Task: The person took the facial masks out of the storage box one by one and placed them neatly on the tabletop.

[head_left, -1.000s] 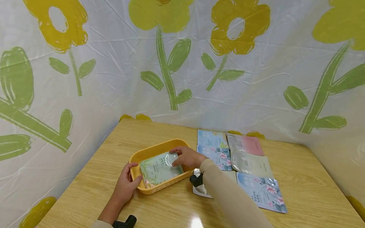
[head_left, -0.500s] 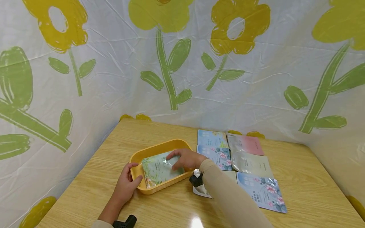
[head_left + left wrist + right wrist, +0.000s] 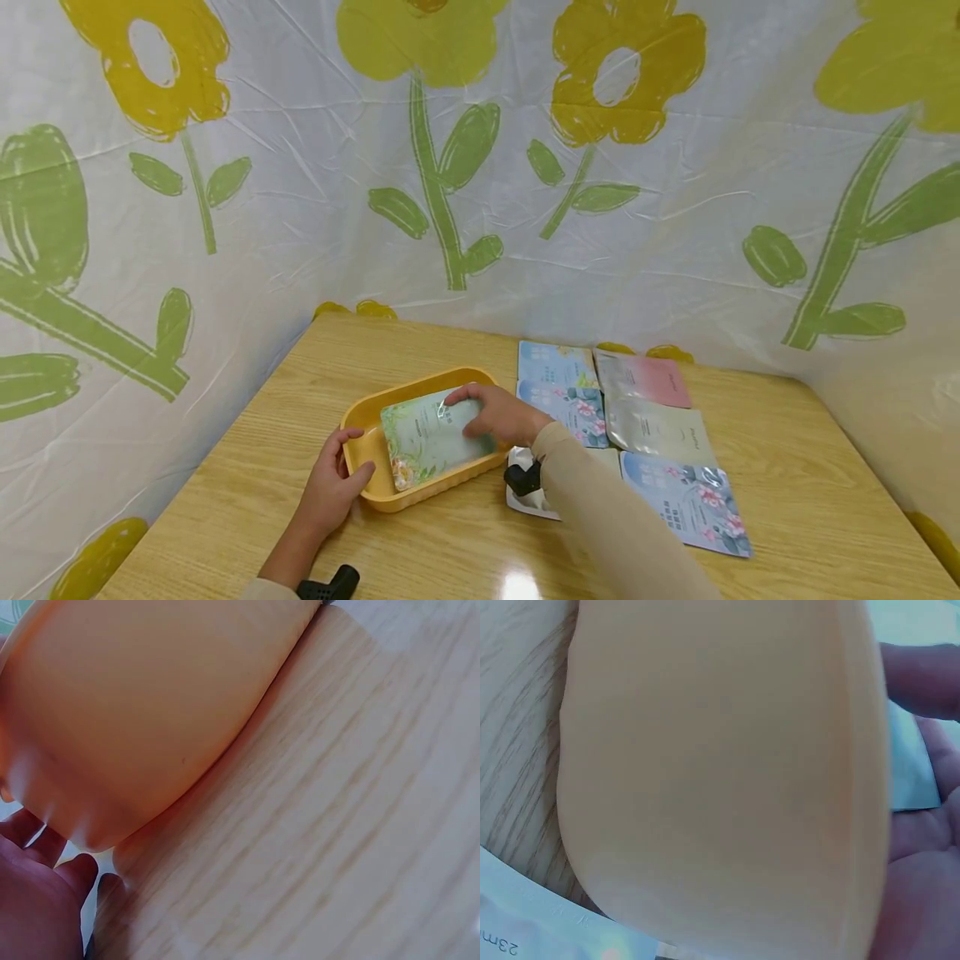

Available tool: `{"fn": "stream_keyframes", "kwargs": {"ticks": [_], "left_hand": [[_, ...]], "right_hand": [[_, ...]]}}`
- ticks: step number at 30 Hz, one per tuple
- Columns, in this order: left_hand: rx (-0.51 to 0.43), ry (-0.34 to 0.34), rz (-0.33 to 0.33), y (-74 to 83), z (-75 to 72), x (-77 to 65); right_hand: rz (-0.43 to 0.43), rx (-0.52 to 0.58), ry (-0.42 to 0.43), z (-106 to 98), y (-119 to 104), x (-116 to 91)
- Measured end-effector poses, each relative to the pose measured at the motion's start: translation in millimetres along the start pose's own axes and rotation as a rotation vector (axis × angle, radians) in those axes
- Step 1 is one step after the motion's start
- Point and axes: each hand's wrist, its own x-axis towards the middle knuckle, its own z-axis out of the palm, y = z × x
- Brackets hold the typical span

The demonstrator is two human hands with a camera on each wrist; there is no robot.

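Note:
A yellow-orange plastic basket (image 3: 423, 494) stands on the wooden table. My left hand (image 3: 326, 487) grips its left end, thumb at the front corner and fingers at the rim; the left wrist view shows this hand (image 3: 37, 896) at the basket's outer wall (image 3: 150, 705). Inside the basket is a pale green face mask sachet (image 3: 422, 442) with a leaf and flower print. My right hand (image 3: 501, 414) pinches its right side. In the right wrist view, the sachet (image 3: 911, 769) shows between thumb and fingers, partly hidden by the basket wall (image 3: 712, 780).
Right of the basket lie several flat sachets: two blue ones (image 3: 558, 408) at the back, a pink-silver one (image 3: 652, 379), a cream-silver one (image 3: 667, 432), and a blue floral one (image 3: 686, 504) in front. Another silver sachet (image 3: 532, 500) is partly under my right forearm. A flower-printed cloth (image 3: 300, 208) hangs behind.
The green sachet has shifted right inside the basket, and more bare basket floor shows at its left. My right hand has moved slightly right with it. The left hand stays put.

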Motion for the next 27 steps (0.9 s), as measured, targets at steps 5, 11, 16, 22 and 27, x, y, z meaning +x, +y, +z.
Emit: {"fn": "stream_keyframes", "kwargs": {"ticks": [5, 11, 16, 22, 27], "left_hand": [[-0.005, 0.005, -0.003, -1.8, 1.6, 0.6], [0.02, 0.0, 0.01, -2.1, 0.8, -0.4], [0.031, -0.002, 0.002, -2.2, -1.5, -0.8], [0.046, -0.005, -0.011, -1.7, -1.3, -0.4], [0.044, 0.006, -0.037, 0.0, -0.1, -0.5]], "right_hand": [[-0.053, 0.116, 0.083, -4, 4, -8], [-0.108, 0.162, 0.179, -15, 6, -34], [-0.131, 0.116, 0.24, -29, 10, -71], [-0.105, 0.081, 0.283, -39, 28, -122], [-0.057, 0.071, 0.304, -42, 46, -167]]}}
